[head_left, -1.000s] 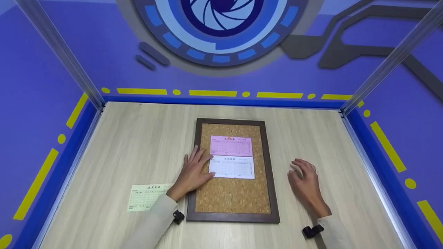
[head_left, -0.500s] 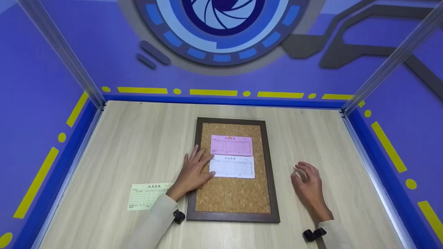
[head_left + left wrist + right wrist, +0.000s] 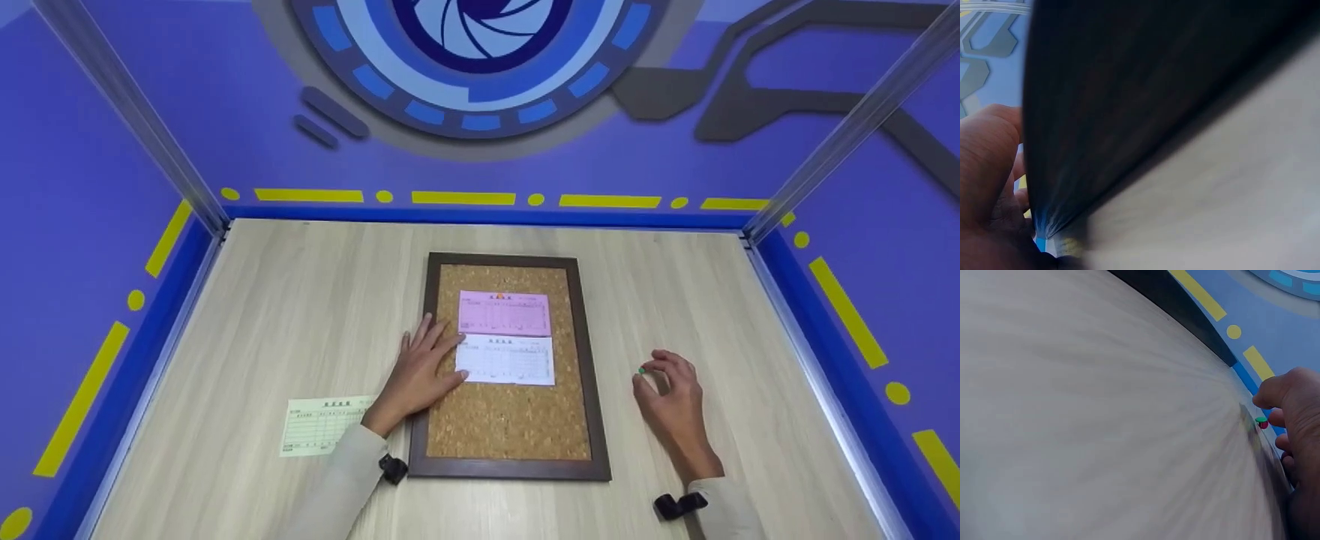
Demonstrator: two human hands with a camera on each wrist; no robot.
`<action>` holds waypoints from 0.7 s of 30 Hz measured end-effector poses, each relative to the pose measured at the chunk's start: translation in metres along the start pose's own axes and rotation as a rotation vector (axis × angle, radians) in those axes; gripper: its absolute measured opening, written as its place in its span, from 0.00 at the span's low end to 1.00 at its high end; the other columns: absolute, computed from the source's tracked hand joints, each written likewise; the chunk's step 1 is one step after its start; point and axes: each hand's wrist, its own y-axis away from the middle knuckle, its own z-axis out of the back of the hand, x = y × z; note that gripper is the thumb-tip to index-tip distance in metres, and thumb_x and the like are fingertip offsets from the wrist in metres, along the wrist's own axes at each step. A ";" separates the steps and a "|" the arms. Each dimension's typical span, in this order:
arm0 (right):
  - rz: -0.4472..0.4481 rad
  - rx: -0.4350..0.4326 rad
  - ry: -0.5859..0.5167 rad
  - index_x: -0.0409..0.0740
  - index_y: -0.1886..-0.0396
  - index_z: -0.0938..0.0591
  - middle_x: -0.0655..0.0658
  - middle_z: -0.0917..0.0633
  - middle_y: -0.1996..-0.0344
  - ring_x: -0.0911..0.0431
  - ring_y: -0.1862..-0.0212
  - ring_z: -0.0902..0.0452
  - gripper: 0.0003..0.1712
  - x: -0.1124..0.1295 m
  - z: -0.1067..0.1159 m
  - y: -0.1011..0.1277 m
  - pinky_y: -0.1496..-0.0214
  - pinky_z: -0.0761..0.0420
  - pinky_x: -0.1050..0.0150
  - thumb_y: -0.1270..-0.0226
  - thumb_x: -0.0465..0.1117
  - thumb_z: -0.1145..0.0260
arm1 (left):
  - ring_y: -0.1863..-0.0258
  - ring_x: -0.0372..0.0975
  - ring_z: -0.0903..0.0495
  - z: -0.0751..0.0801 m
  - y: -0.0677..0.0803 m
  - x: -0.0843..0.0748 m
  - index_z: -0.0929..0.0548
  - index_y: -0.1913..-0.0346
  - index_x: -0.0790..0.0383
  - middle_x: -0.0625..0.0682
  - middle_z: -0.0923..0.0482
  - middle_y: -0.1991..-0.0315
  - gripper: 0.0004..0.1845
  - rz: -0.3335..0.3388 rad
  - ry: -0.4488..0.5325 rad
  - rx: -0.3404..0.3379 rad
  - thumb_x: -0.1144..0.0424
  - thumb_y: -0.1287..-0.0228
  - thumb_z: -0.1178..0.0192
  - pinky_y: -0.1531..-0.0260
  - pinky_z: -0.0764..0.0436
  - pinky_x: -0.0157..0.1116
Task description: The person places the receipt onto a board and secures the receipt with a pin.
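The left hand point(image 3: 420, 371) lies flat, fingers straight and spread, across the left rail of the cork board point(image 3: 510, 420), its fingertips pressing down the left edge of the white slip point(image 3: 505, 361). That slip sits on the cork just below the pink slip point(image 3: 504, 313), their edges touching, and a small orange pin point(image 3: 497, 297) shows at the top of the pink one. The left hand has not budged over the last second; same spread, same spot.

Over on the right, here is the change. The right hand point(image 3: 673, 401) was resting low with loose fingers on the table point(image 3: 300, 300) a second ago, right of the board. Now it has lifted a little and drawn nearer, and thumb and forefinger are curled together around a tiny pushpin point(image 3: 641, 370), green on top in the head view. The right wrist view confirms it: the pushpin point(image 3: 1262, 422) shows green above and red beneath, nipped at the fingertips point(image 3: 1266, 396), held just over the wood. The other fingers curl loosely behind. The pin is clear of the board, to the right of its frame, about level with the white slip.

A pale green slip point(image 3: 319, 424) lies on the table near and left of the board, partly under the left sleeve point(image 3: 337, 487), unmoved. The left wrist view is mostly blur and a dark edge close to the lens, with only a bit of that hand point(image 3: 988, 185) showing.
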 end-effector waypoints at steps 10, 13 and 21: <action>-0.040 0.020 0.035 0.32 0.61 0.11 0.31 0.15 0.42 0.36 0.32 0.25 0.09 0.002 0.000 0.001 0.29 0.40 0.80 0.40 0.22 0.22 | 0.11 0.62 0.57 -0.002 0.000 0.001 0.20 0.23 0.57 0.62 0.39 0.14 0.35 0.000 -0.009 0.001 0.47 0.27 0.31 0.20 0.57 0.74; -0.051 0.031 0.052 0.34 0.61 0.11 0.32 0.15 0.41 0.37 0.32 0.25 0.07 0.002 0.000 0.003 0.29 0.40 0.79 0.37 0.23 0.24 | 0.11 0.61 0.57 -0.003 0.000 0.001 0.21 0.22 0.56 0.62 0.39 0.14 0.35 0.006 -0.010 0.008 0.47 0.27 0.31 0.20 0.57 0.74; -0.032 0.008 0.081 0.31 0.62 0.11 0.32 0.16 0.42 0.38 0.34 0.25 0.01 0.004 -0.003 0.002 0.31 0.38 0.75 0.30 0.27 0.27 | 0.11 0.60 0.57 -0.001 0.000 0.000 0.21 0.22 0.55 0.60 0.40 0.13 0.35 0.012 -0.014 0.012 0.46 0.27 0.31 0.19 0.57 0.73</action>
